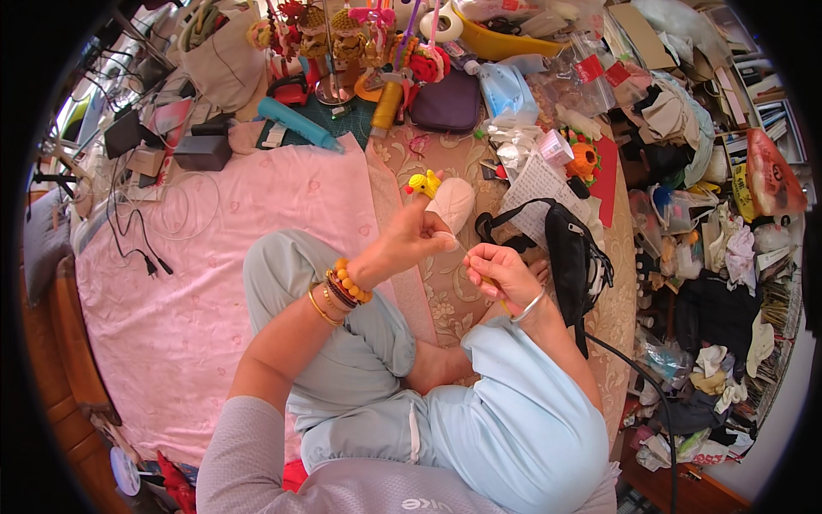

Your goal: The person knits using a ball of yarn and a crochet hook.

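My left hand [411, 238] pinches a small loop of white yarn [451, 240] between thumb and fingers. A yellow crocheted chick [424, 184] with a red beak sits at its raised index finger; whether it is worn like a ring, I cannot tell. In my right hand [504, 276] is a crochet hook [489, 281] with a yellow handle. Its thin metal shaft points at the white loop, the tip too small to make out. Just beyond my left hand lies a pale pink ball of yarn [454, 204], partly covered by the fingers.
A black waist bag [575, 257] lies right of my right hand, near a handwritten sheet [546, 193]. Ahead are a purple zip case [446, 101], a cone of golden thread [386, 106], a blue tube [298, 123] and hanging crocheted ornaments [347, 32]. Cables [131, 225] trail over the pink sheet [192, 302].
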`<state>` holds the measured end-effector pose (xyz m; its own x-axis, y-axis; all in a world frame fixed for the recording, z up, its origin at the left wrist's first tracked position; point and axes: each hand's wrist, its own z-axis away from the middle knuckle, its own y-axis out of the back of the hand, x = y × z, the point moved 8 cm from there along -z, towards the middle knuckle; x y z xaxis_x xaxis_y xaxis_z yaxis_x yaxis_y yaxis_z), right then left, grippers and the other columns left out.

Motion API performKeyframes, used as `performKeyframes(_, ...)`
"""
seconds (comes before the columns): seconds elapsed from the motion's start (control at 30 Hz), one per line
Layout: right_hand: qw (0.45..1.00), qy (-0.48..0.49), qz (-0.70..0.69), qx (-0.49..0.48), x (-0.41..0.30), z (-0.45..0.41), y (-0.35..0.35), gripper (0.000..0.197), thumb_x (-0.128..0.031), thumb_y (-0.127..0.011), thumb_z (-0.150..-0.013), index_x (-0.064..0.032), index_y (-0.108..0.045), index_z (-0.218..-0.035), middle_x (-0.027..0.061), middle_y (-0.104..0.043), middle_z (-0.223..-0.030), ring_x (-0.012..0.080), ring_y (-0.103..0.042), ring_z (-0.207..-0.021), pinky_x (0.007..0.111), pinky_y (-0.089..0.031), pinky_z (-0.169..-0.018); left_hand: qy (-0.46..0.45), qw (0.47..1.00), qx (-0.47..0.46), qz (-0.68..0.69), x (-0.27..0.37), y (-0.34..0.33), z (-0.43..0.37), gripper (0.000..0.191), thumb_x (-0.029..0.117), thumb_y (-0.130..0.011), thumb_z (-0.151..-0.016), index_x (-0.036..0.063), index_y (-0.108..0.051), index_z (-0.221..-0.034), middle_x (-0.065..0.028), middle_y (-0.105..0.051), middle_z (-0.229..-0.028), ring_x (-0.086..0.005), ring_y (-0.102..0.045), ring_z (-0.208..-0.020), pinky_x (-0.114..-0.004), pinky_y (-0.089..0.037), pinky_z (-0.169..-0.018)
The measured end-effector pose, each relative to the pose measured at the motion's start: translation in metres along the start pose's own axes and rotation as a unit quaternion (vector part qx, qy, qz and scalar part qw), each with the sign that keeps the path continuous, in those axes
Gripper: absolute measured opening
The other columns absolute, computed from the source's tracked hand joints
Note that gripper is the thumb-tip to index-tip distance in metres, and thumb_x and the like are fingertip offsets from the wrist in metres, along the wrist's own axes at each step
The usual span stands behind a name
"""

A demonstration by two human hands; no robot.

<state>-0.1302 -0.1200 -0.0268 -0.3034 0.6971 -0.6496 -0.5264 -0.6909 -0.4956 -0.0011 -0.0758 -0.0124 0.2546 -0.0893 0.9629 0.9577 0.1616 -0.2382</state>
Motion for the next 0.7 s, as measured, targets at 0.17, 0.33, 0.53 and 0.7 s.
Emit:
performKeyframes(0.17,0.995,-0.064,-0.077,-0.001,0.015,-0.007,0.002,0.012,-0.013,-0.052,-0.09,-0.0012,-0.053,-0.091,0.0026,-0.054,-0.068,0.0035,-0.041,-0.044,0.015,-0.027,-0.036,-0.056,0.985,0.0,-0.16,-0.008,-0.004,-0.001,0.088,0.001,-0.061,-0.081,0.0085,0.002,-0.143,-0.0033,-0.057,-0.077,-0.0068,-0.051,-0.067,-0.021,-0.044,-0.06)
performKeyframes(0.33,0.984,-0.022,-0.173,0.017,0.01,-0.006,-0.007,0.009,-0.013,-0.053,-0.09,-0.0041,-0.053,-0.091,0.0031,-0.055,-0.068,0.005,-0.043,-0.045,0.015,-0.029,-0.037,-0.057,0.994,0.09,0.017,0.005,0.0,0.002,0.08,0.002,-0.062,-0.081,0.0042,-0.008,-0.14,-0.004,-0.058,-0.078,-0.0087,-0.054,-0.068,-0.022,-0.044,-0.061)
performKeyframes(0.53,0.874,0.259,0.358,0.201,-0.035,0.012,-0.001,0.006,-0.008,-0.054,-0.086,-0.0031,-0.054,-0.09,0.0067,-0.057,-0.068,0.0141,-0.053,-0.053,0.024,-0.04,-0.047,0.062,0.975,0.034,0.21,-0.016,-0.001,-0.002,0.079,0.003,-0.063,-0.08,0.0079,-0.011,-0.14,-0.0034,-0.057,-0.081,-0.0091,-0.054,-0.074,-0.021,-0.042,-0.062)
performKeyframes(0.7,0.654,0.398,0.596,0.243,-0.058,0.029,-0.027,0.01,-0.007,-0.057,-0.083,-0.003,-0.054,-0.091,0.0107,-0.057,-0.068,0.0232,-0.057,-0.059,0.03,-0.045,-0.055,0.039,0.974,0.03,0.22,-0.011,0.002,-0.001,0.076,0.005,-0.065,-0.078,0.0014,-0.018,-0.138,-0.0025,-0.057,-0.082,-0.0076,-0.054,-0.074,-0.02,-0.041,-0.064)
